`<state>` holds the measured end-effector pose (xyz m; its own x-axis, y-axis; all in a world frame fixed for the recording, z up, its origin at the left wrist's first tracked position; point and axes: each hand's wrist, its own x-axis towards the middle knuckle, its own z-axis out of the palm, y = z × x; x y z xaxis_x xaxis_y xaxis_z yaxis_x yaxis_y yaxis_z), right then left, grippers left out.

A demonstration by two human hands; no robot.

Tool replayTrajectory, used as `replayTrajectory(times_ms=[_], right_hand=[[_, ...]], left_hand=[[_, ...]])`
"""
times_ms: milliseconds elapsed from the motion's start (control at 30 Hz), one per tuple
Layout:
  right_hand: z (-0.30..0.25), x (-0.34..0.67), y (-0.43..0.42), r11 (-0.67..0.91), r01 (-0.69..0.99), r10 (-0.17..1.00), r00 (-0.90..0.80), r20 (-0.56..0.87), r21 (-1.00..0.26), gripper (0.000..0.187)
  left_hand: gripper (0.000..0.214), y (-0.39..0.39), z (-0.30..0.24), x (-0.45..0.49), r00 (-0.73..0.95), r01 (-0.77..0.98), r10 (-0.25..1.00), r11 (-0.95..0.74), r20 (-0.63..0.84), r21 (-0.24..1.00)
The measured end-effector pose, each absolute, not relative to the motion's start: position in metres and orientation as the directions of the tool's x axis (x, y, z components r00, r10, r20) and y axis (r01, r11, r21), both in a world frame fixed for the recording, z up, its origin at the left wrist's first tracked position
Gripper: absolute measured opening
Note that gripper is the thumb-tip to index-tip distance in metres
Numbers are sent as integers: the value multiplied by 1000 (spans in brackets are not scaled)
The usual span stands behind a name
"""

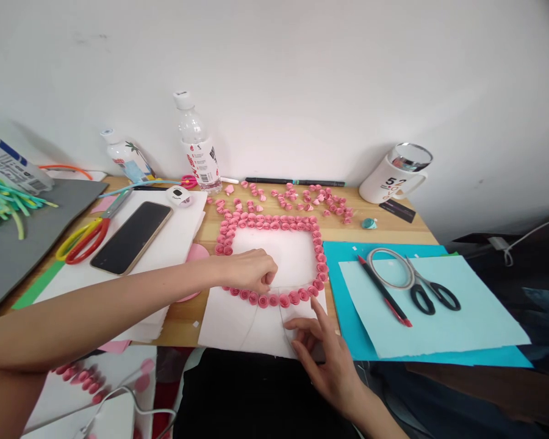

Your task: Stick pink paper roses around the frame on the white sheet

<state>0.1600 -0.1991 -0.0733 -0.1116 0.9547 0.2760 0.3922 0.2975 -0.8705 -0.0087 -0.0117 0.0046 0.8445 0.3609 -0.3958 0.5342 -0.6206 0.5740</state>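
Observation:
A white sheet lies at the desk's front edge with a frame of small pink paper roses glued around a rectangle. My left hand rests on the sheet inside the frame, fingers curled and pinched at the lower row of roses; whether it holds something is hidden. My right hand lies flat on the sheet's lower right corner, fingers spread, index fingertip just below the roses. More loose pink roses are scattered behind the frame.
To the right, black scissors, a wire loop and a red pen lie on light blue paper. A white mug and two bottles stand by the wall. Left: a phone, red-yellow scissors, grey mat.

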Motion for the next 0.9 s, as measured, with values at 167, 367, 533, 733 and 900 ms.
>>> replayTrajectory(times_ms=[167, 367, 533, 733, 900], right_hand=[[-71, 160, -198, 302, 394, 953, -113, 280, -868, 73], [-70, 159, -198, 305, 399, 952, -112, 284, -865, 72], [-70, 159, -198, 307, 399, 952, -115, 285, -864, 72], [-72, 159, -198, 310, 410, 951, -111, 290, -858, 72], [-74, 159, -199, 307, 411, 952, -113, 286, -858, 72]], left_hand=[[7, -13, 10, -8, 832, 552, 365, -630, -418, 547], [8, -14, 13, -9, 822, 568, 363, -582, -439, 582], [10, -12, 13, -8, 810, 586, 352, -503, -469, 636], [12, -13, 14, -8, 817, 576, 368, -501, -443, 646], [11, -15, 13, -8, 799, 600, 388, -459, -460, 655]])
